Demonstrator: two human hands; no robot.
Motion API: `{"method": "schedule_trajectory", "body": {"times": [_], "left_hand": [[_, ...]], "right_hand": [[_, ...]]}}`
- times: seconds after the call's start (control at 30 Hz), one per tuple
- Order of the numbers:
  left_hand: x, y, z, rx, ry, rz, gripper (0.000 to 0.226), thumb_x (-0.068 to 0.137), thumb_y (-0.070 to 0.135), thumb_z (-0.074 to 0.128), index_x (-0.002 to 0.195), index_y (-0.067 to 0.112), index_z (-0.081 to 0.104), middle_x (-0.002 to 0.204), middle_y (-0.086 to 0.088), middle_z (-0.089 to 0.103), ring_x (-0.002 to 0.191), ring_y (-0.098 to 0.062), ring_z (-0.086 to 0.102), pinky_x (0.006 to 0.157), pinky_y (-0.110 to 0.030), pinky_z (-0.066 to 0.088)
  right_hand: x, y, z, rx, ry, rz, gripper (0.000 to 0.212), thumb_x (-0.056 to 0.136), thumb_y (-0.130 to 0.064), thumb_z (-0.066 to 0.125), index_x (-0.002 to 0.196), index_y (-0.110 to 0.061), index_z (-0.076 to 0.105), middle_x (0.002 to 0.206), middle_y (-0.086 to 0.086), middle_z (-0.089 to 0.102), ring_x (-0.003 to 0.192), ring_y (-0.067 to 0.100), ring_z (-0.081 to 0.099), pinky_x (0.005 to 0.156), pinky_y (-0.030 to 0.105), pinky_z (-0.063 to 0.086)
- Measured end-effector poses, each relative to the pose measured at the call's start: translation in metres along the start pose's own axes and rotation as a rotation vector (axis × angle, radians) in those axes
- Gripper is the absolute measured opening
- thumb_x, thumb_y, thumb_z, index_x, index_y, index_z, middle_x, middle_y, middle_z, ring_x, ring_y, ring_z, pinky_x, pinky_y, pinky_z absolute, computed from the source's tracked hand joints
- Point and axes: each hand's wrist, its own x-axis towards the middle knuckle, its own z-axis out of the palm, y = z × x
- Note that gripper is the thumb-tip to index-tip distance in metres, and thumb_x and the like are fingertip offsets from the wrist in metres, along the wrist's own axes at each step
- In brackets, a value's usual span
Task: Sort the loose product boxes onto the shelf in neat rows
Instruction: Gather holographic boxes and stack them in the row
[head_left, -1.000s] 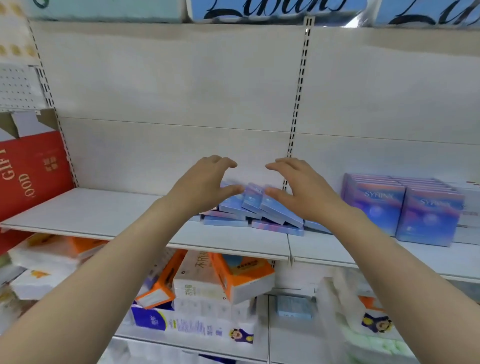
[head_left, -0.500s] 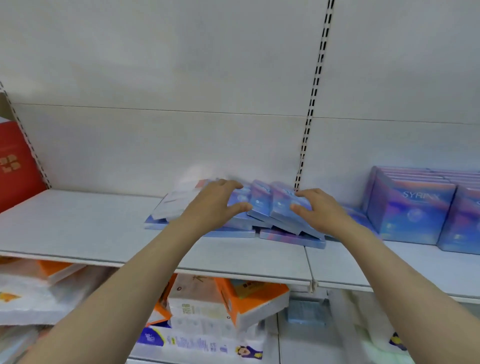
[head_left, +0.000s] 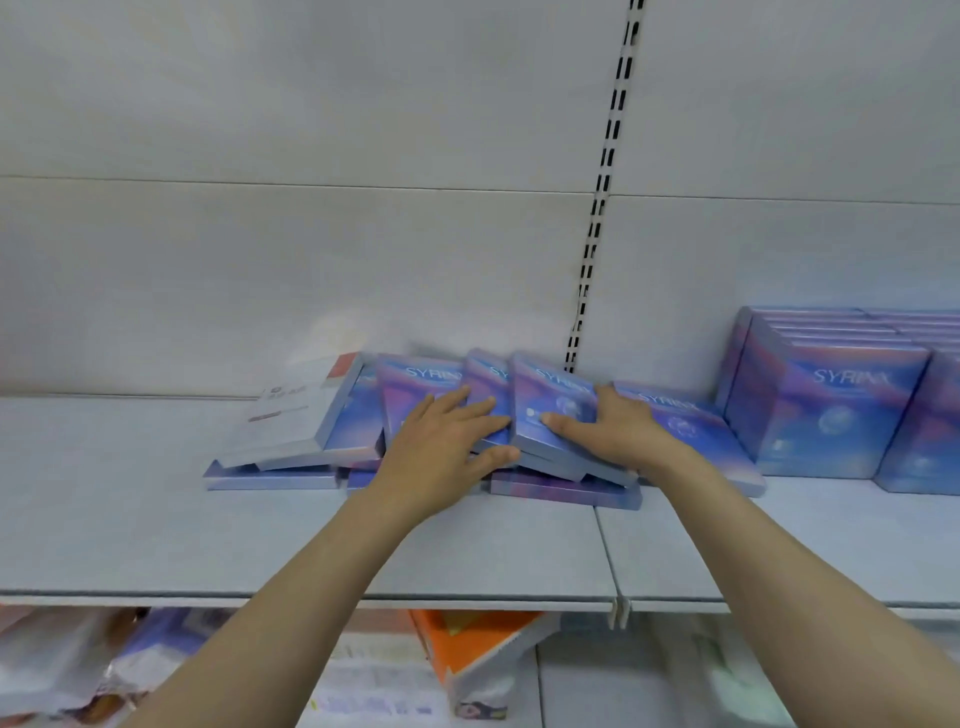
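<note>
A white back panel (head_left: 311, 260) with a slotted black upright (head_left: 605, 171) closed off the rear of the bay. The pale grey shelf (head_left: 156, 519) ran the full width, with a seam right of centre. At the far right, rows of upright SYRINX boxes (head_left: 826, 415) stood against the panel. The loose product boxes (head_left: 332, 431) lay in a slumped, overlapping heap at the shelf's middle, against the back, one with its white side up. Below the shelf, an orange pack (head_left: 467, 644) and blurred goods were visible. The left hand (head_left: 441, 452) lay flat on the heap, fingers extended and spread. The right hand (head_left: 613, 426) gripped the tilted top box (head_left: 550, 410), thumb across its face.
</note>
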Motion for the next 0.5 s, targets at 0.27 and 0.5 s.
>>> {"method": "schedule_trajectory", "body": {"times": [0.27,0.5], "left_hand": [[-0.014,-0.006,-0.006,-0.075,0.03,-0.018,0.057,0.091,0.062,0.042,0.139,0.031,0.05,0.152,0.013,0.038,0.146,-0.013,0.018,0.118,-0.039,0.019],[-0.015,-0.014,-0.015,-0.159,0.18,-0.051,0.056,0.086,0.065,0.048,0.116,0.021,0.064,0.117,0.004,0.065,0.114,-0.017,0.053,0.095,-0.033,0.044]], "right_hand": [[-0.002,-0.027,0.021,0.174,-0.029,0.024,0.127,0.048,-0.096,0.055,0.148,-0.02,0.035,0.149,-0.002,0.042,0.139,0.022,0.036,0.111,0.043,0.036],[-0.027,-0.024,0.024,0.235,-0.043,-0.032,0.091,0.078,-0.074,0.059,0.15,-0.024,0.036,0.153,-0.003,0.039,0.139,0.02,0.039,0.11,0.033,0.034]]}}
